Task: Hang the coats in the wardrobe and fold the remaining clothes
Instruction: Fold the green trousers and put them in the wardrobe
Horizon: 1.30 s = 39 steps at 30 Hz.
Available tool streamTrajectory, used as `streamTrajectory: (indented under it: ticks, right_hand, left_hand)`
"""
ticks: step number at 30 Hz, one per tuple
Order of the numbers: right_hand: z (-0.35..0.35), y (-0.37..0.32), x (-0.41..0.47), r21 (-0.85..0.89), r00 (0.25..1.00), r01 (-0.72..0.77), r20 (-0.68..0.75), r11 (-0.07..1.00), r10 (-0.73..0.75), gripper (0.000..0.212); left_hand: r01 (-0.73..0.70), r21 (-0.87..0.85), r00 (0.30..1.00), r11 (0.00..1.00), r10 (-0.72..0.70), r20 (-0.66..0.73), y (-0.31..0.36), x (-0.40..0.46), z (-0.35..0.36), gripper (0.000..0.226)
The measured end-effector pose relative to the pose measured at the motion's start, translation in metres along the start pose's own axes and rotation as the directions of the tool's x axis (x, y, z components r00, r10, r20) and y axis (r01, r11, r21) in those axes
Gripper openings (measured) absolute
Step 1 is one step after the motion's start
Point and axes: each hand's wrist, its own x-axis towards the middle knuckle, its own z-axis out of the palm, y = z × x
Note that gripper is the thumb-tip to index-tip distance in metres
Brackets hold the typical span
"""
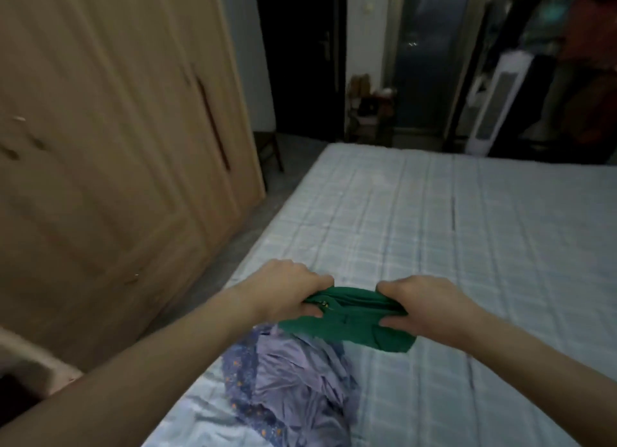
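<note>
Both hands are out over the bed [434, 212], and between them sits a green garment [350, 319], already bunched into a compact bundle. The left hand [287, 289] has its fingers curled over the garment's left end, thumb tucked beneath, gripping the cloth. The right hand [424, 304] does the same at the right end, fingers wrapped over the top edge and thumb pressed underneath. The lower flap of the green garment droops down toward the checked bedsheet; whether it touches the sheet is hard to tell.

Just below, nearer the person, a crumpled lilac garment [293, 379] lies on the bed, with a blue patterned cloth [238, 373] partly tucked under its left side, and the frame cuts off its lower edge.

On the left stands the wooden wardrobe [117, 129], doors closed. Far back the room is dim and blurred: a dark door [300, 52], a white tower-shaped appliance [490, 102], and some clothes hanging at the top right that are too murky to identify.
</note>
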Motion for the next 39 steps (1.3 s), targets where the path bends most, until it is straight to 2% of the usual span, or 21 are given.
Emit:
streamTrajectory:
  ticks: [6,12,15,19,24,27,31,35,36,39]
  right_hand:
    - [-0.124,-0.122,0.079,-0.141,0.954,0.239,-0.148,0.961,-0.259,0.038]
    - [-0.178,-0.297,0.137,-0.170,0.829,0.492,-0.207,0.854,-0.519,0.039]
    - [-0.189,-0.397,0.155,-0.151,0.745,0.624,-0.182,0.767,-0.642,0.038]
    - [-0.197,-0.534,0.171,-0.097,0.629,0.755,-0.171,0.648,-0.759,0.027]
    - [-0.186,-0.688,0.185,0.036,0.503,0.864,-0.118,0.503,-0.856,0.023]
    - [-0.174,-0.763,0.200,0.033,0.412,0.911,-0.120,0.411,-0.903,0.023]
    - [-0.163,-0.847,0.230,0.017,0.297,0.955,-0.129,0.297,-0.946,0.040]
    - [-0.157,-0.912,0.265,0.018,0.236,0.972,-0.110,0.236,-0.966,0.051]
    - [-0.157,-0.926,0.276,0.035,0.216,0.976,-0.093,0.214,-0.972,0.050]
    - [-0.158,-0.968,0.313,0.096,0.181,0.980,-0.060,0.175,-0.982,0.026]
  left_hand:
    - [0.330,0.075,0.939,0.941,-0.320,-0.125,-0.073,-0.169,-0.075,0.035]
    - [0.586,0.027,0.805,0.810,-0.578,-0.131,-0.111,-0.363,-0.073,0.031]
    - [0.705,0.006,0.706,0.710,-0.700,-0.106,-0.118,-0.463,-0.059,0.031]
    - [0.829,-0.006,0.556,0.560,-0.824,-0.107,-0.122,-0.596,-0.041,0.036]
    - [0.932,-0.017,0.361,0.362,-0.931,-0.049,-0.122,-0.734,-0.010,0.040]
    - [0.962,-0.013,0.273,0.273,-0.962,0.003,-0.123,-0.797,0.006,0.045]
    - [0.979,-0.045,0.197,0.197,-0.980,0.003,-0.133,-0.855,0.026,0.045]
    - [0.991,-0.052,0.126,0.125,-0.992,0.016,-0.161,-0.899,0.051,0.044]
    - [0.992,-0.052,0.114,0.113,-0.993,0.017,-0.171,-0.907,0.055,0.044]
    - [0.994,-0.048,0.094,0.093,-0.995,0.015,-0.211,-0.931,0.068,0.048]
